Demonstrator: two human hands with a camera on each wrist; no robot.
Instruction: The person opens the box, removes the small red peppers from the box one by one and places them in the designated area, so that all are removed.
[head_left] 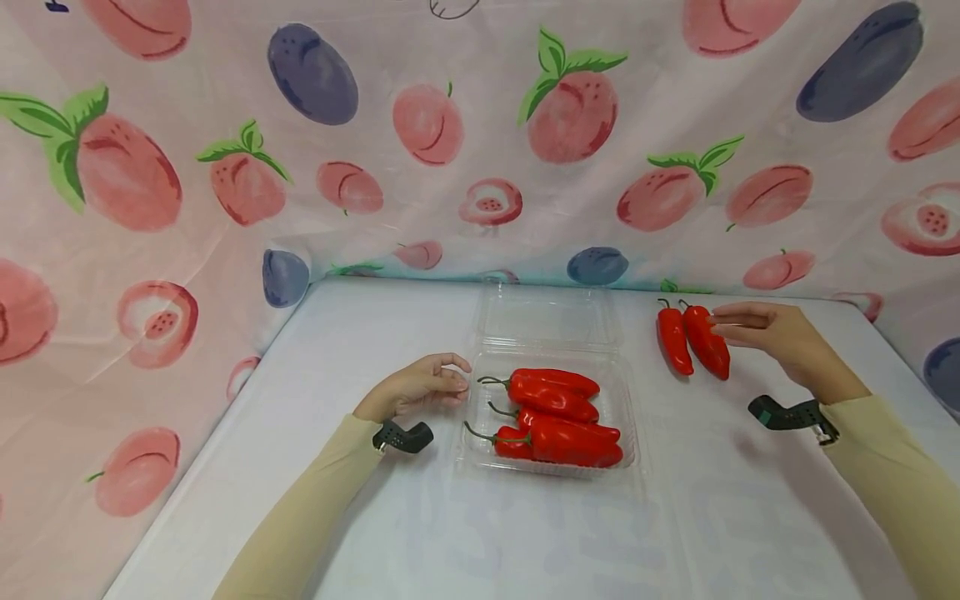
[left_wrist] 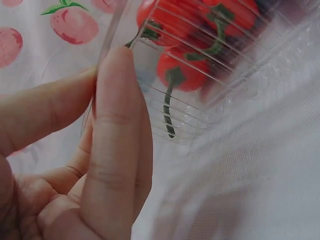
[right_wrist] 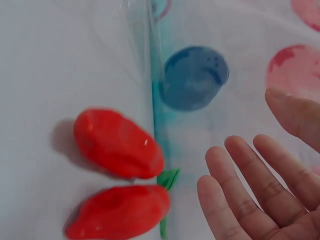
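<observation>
A clear plastic clamshell box [head_left: 627,408] sits mid-table with its lid [head_left: 547,321] folded back flat. Inside lie several red peppers [head_left: 577,443] with green stems, mostly pointing left. My left hand [head_left: 418,387] pinches the box's left rim between thumb and fingers; the left wrist view shows the thin edge between them, stems [left_wrist: 169,107] visible through the ribbed wall. Two loose peppers, one slimmer [head_left: 673,340] and one fuller [head_left: 705,346], lie side by side at the back right. Over the fuller one's right side hovers my right hand [head_left: 780,340], fingers extended and holding nothing.
White cloth covers the table [head_left: 540,542]. Behind and to the left hangs a fruit-printed curtain [head_left: 480,108], meeting the table's back edge just beyond the lid and loose peppers. Each wrist wears a black camera mount [head_left: 787,415].
</observation>
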